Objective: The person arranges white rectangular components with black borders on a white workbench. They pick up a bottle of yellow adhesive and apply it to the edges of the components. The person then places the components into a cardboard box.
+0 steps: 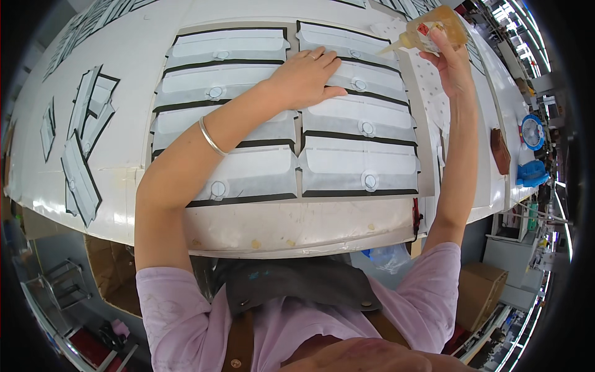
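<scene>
In my right hand [451, 65] is a squeeze bottle [455, 28] of yellowish liquid with a narrow nozzle, tipped over so that its tip points left and down. The tip is over the right end of the farthest white panel [334, 41] in the right-hand column. My left hand [307, 77] lies with fingers stretched out on the far panels, near the gap between the columns. Flat white panels with black edge strips lie in two columns, each bearing a small round disc [370, 181]. My left forearm covers part of the left column.
Loose panels of the same kind [80, 177] lie in a pile at the left, and more are stacked at the far left [93, 25]. A brown block-like object [499, 151], a small blue fan [532, 132] and a blue item [532, 174] stand at the right. The table's front edge [279, 253] is close to my body.
</scene>
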`<action>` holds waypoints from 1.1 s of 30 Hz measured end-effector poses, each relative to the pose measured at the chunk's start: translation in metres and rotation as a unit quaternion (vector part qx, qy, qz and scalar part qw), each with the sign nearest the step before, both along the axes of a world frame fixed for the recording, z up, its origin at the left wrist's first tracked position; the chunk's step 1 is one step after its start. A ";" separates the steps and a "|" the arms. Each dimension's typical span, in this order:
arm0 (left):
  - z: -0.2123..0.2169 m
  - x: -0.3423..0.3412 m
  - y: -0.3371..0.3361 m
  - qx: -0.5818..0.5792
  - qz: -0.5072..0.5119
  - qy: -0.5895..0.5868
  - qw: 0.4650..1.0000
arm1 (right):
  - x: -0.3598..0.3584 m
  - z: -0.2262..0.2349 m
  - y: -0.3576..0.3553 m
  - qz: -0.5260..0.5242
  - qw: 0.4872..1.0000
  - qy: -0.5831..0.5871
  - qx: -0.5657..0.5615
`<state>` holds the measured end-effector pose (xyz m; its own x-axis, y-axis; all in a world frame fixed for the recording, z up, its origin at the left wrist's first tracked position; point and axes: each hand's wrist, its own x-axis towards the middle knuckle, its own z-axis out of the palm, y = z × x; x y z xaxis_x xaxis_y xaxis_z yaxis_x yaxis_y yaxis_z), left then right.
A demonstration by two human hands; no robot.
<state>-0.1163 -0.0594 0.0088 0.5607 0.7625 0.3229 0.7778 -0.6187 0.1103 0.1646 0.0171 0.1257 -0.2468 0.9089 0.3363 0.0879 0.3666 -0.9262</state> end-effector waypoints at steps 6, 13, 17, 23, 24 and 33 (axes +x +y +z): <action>-0.014 -0.002 0.001 0.071 0.002 -0.004 0.997 | -0.002 -0.012 0.006 -0.018 1.000 -0.024 -0.001; -0.013 -0.002 0.005 0.081 0.016 -0.018 0.996 | 0.004 -0.011 0.021 -0.005 0.999 -0.042 -0.016; -0.009 -0.001 0.005 0.034 0.010 -0.023 0.999 | 0.006 -0.013 0.027 -0.015 0.998 -0.062 -0.008; -0.008 -0.003 0.004 0.017 0.015 -0.017 1.000 | -0.001 -0.014 0.031 -0.009 0.998 -0.056 0.007; -0.008 -0.002 0.004 0.016 0.012 -0.018 1.000 | -0.001 -0.012 0.030 -0.010 0.998 -0.056 0.008; -0.011 -0.003 0.006 0.033 0.010 -0.018 0.999 | -0.015 -0.019 0.030 -0.035 0.998 -0.045 0.037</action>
<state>-0.1189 -0.0533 -0.0022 0.5323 0.7505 0.3917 0.7870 -0.6091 0.0976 0.1492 0.0475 0.1063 -0.2157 0.8984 0.3825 0.1966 0.4237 -0.8842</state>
